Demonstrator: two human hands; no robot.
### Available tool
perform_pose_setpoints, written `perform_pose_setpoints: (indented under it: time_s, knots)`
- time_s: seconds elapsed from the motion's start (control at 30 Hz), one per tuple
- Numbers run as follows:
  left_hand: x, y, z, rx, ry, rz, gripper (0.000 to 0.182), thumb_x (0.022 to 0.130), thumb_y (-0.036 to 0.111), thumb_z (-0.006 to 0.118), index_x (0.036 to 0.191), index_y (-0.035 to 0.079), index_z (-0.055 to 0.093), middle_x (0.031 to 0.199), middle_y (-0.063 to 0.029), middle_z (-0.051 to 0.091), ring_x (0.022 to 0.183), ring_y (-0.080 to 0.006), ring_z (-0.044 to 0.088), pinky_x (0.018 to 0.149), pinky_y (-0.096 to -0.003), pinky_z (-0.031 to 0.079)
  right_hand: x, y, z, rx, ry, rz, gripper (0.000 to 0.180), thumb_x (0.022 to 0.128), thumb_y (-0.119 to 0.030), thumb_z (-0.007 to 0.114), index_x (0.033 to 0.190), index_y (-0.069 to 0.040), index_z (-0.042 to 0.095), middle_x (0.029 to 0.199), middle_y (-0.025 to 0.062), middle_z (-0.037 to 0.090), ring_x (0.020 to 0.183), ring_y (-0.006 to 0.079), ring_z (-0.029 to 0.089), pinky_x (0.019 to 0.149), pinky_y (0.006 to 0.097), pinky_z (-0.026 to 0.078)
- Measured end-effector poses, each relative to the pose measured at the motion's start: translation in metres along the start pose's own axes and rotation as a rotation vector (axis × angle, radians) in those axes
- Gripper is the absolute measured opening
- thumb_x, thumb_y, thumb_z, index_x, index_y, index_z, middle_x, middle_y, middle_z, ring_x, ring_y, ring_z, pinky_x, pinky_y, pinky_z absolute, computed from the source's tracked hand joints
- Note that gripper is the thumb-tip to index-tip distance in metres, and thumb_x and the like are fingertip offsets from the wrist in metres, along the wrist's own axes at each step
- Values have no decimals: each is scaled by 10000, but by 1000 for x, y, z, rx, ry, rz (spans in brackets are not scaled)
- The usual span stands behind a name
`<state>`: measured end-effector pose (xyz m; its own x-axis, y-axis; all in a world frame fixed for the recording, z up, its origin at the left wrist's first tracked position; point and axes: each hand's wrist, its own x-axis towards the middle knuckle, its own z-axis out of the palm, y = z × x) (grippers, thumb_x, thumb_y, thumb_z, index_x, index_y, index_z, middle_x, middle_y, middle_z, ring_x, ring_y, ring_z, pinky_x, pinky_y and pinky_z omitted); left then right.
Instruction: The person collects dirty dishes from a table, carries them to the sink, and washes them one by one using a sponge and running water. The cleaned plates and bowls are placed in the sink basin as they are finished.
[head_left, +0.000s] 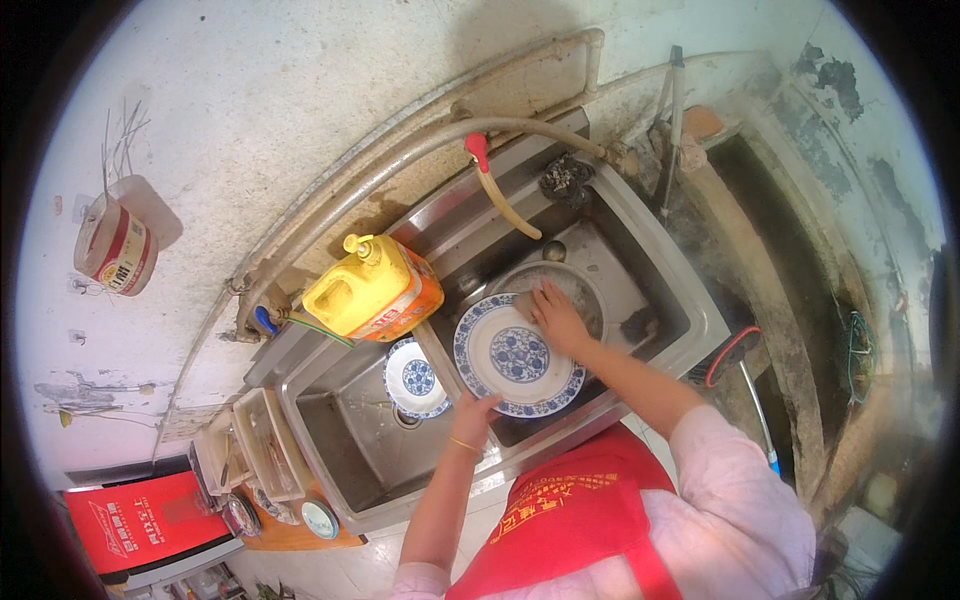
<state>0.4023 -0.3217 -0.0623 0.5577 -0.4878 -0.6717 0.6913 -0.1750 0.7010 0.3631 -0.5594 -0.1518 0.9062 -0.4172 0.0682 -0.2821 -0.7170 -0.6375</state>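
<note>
My left hand (474, 420) grips the near rim of a large blue-and-white patterned plate (480, 367), tilted over the right sink basin. At the plate's upper right edge, my right hand (556, 319) presses a greyish cloth or pad (527, 306) to the rim with its fingers; the palm covers part of the plate. Behind the plate, a round metal basin (589, 289) sits in the right sink. A smaller blue-and-white plate (418, 378) leans in the left sink basin beside the divider.
A yellow pump jug (375, 289) stands at the sink's back edge. A hose with a red valve handle (476, 146) hangs over the right basin, near a dark scourer (566, 178). Plastic bins (274, 446) and small bowls (320, 519) are at the left. A ditch runs at the right.
</note>
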Motion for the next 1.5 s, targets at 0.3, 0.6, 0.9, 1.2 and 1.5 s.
perform_pose_setpoints:
  time_s: [0.3, 0.6, 0.9, 1.2, 1.5]
  knots:
    - [10, -9, 3, -125, 125, 137, 449, 767, 12, 559, 1203, 56, 460, 1063, -53, 581, 908, -173, 593, 708, -286, 509, -85, -84, -15, 230, -255, -154, 503, 907, -202, 374, 1321, 79, 322, 1381, 274, 298, 1315, 372, 258, 1092, 446, 176]
    - [2, -9, 5, 36, -50, -46, 467, 769, 7, 580, 1217, 45, 453, 1096, -74, 581, 958, -185, 586, 756, -293, 504, 23, -41, 20, -10, 40, -87, 484, 922, -211, 355, 1349, 12, 319, 1413, 219, 278, 1331, 354, 227, 1095, 432, 174]
    - [-1, 5, -10, -152, -126, 27, 383, 784, -21, 486, 1164, 26, 499, 1026, -97, 618, 873, -206, 631, 731, -315, 537, -68, -106, -35, 386, -434, -462, 461, 904, -177, 413, 1308, 39, 356, 1395, 244, 291, 1338, 331, 226, 1098, 415, 178]
    - [11, 43, 3, -98, -128, 37, 451, 858, 126, 523, 1277, 25, 392, 1160, -95, 552, 1043, -208, 562, 864, -353, 487, -69, -90, -77, 304, -341, -218, 330, 772, -82, 554, 1084, 26, 546, 1078, 238, 573, 980, 383, 559, 862, 361, 455]
    - [67, -27, -65, -152, 160, 76, 669, 922, 507, 376, 1374, 21, 293, 1367, -142, 396, 1273, -265, 359, 1048, -393, 286, -35, -16, -56, 1708, 121, 752, 468, 799, -28, 646, 1226, -5, 456, 1037, 89, 608, 912, 196, 602, 790, 328, 498]
